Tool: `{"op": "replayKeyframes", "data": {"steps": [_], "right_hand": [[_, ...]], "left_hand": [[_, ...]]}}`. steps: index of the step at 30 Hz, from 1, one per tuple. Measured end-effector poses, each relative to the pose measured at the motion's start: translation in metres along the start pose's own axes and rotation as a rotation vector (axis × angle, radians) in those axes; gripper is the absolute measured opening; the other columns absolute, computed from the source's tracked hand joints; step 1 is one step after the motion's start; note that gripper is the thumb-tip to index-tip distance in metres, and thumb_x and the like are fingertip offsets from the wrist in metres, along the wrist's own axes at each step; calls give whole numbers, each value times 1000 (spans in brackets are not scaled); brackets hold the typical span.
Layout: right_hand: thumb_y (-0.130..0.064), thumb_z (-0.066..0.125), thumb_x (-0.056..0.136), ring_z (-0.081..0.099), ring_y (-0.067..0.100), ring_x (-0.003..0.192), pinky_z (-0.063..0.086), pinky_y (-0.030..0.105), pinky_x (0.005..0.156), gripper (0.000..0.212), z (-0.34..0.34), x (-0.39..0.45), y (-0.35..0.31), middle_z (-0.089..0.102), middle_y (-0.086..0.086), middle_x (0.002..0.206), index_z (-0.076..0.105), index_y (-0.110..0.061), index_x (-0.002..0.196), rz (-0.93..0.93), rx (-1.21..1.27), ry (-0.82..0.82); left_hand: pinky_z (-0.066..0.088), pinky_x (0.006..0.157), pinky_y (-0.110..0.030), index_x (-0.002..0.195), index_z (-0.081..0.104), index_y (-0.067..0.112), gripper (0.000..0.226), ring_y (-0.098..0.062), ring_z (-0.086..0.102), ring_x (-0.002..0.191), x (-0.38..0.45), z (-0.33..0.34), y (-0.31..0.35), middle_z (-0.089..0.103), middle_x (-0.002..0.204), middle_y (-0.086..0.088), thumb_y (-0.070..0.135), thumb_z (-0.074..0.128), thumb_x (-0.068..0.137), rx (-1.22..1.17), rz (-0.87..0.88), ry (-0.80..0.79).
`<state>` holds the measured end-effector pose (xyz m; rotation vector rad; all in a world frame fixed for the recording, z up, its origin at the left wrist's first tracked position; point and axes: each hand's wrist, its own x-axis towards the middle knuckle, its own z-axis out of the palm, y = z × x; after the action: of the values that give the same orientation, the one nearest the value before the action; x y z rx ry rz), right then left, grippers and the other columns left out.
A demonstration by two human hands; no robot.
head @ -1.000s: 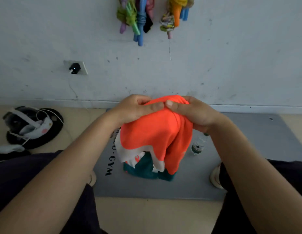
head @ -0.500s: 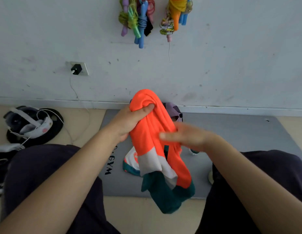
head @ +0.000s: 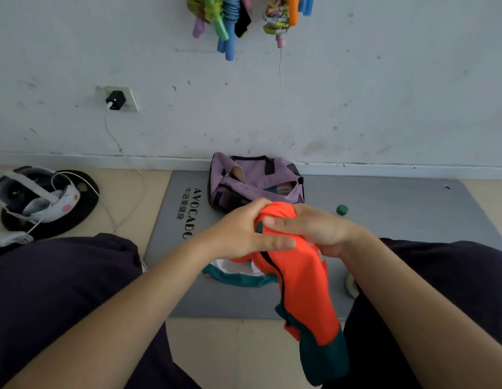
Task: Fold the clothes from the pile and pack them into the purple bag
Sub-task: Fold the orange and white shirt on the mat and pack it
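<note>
While both hands grip the orange-and-teal knit garment (head: 303,284) above the grey foam mat (head: 398,209), left hand (head: 241,234) and right hand (head: 314,228) pinch its bunched top; folding appears under way. Next move, by my judgement: square the fold, then reach forward to the unzipped purple fabric bag (head: 255,181) standing near the wall.

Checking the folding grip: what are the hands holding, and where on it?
Both the left hand and right hand grip the orange garment at its bunched top end.

An orange-and-teal garment (head: 300,287) is held bunched, hanging down. The purple bag (head: 255,181) is unzipped, positioned against the wall.
</note>
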<state>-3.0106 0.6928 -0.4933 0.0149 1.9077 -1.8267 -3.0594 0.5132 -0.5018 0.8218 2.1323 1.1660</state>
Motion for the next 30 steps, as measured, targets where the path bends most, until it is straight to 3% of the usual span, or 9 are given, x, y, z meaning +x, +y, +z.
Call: {"op": "replayKeyframes", "data": {"steps": [3, 7, 10, 12, 17, 19, 21, 25, 30], "right_hand": [[-46, 63, 90, 59, 12, 43, 46, 20, 42, 33, -1, -3, 0, 64, 2, 53, 74, -20, 72, 16, 0, -67], [-65, 80, 61, 66, 24, 84, 55, 25, 71, 73, -16, -4, 1, 70, 14, 93, 69, -1, 95, 11, -70, -22], [-49, 84, 68, 69, 6, 79, 51, 11, 68, 38, -27, -12, 1, 73, -3, 84, 76, -14, 82, 41, -161, -78], [-40, 76, 80, 70, 3, 92, 50, 10, 77, 25, -32, -16, -2, 76, -5, 96, 79, -20, 94, -8, -156, -33], [-44, 65, 82, 69, 20, 97, 55, 28, 80, 50, -22, -12, -8, 72, 16, 110, 71, -1, 107, -122, 120, 98], [-43, 66, 85, 68, 22, 94, 56, 37, 84, 47, -6, -9, -8, 72, 21, 106, 70, -1, 107, -142, 45, 121], [-42, 68, 87, 67, 18, 87, 54, 43, 87, 37, 8, -5, -10, 73, 18, 97, 72, -6, 98, -149, -150, 178], [-39, 75, 83, 51, 8, 66, 44, 25, 64, 37, 8, 2, -10, 60, 5, 74, 63, -4, 86, -233, -388, 499], [-45, 75, 79, 63, 14, 91, 50, 28, 82, 37, -8, 3, -6, 67, 4, 100, 60, -19, 101, -174, -268, 666]], "left_hand": [[44, 63, -25, 86, 61, 12, 57, -4, 53, 65, 3, -7, -1, 58, 72, 12, 57, 86, 61, 53, -18, 96], [28, 51, -21, 62, 49, 16, 54, -7, 37, 54, -3, -25, 1, 40, 57, 12, 56, 84, 63, -116, 13, 233], [39, 62, -28, 79, 62, 2, 65, -11, 51, 65, -4, -32, 2, 54, 70, 1, 61, 81, 60, -294, 25, 464], [47, 70, -29, 83, 71, 11, 55, -10, 60, 71, -6, -40, 2, 66, 77, 0, 57, 85, 57, -411, -10, 536], [54, 95, -35, 105, 73, 27, 49, -14, 69, 101, -9, -37, 1, 74, 111, 0, 48, 83, 62, -424, -26, 82], [51, 97, -23, 115, 66, 43, 44, -5, 63, 116, -9, -18, 7, 70, 121, 12, 48, 77, 73, -337, -42, -210], [47, 102, -22, 116, 64, 48, 43, 1, 60, 118, -8, -3, 11, 68, 122, 19, 56, 72, 74, -226, -76, -281], [48, 103, -44, 108, 72, 18, 46, -6, 66, 99, -4, -10, 6, 74, 110, -5, 54, 72, 79, -159, -168, -56], [47, 93, -26, 88, 76, 31, 13, -2, 67, 100, -1, -23, -3, 75, 100, 12, 44, 71, 86, -460, -82, 237]]}}
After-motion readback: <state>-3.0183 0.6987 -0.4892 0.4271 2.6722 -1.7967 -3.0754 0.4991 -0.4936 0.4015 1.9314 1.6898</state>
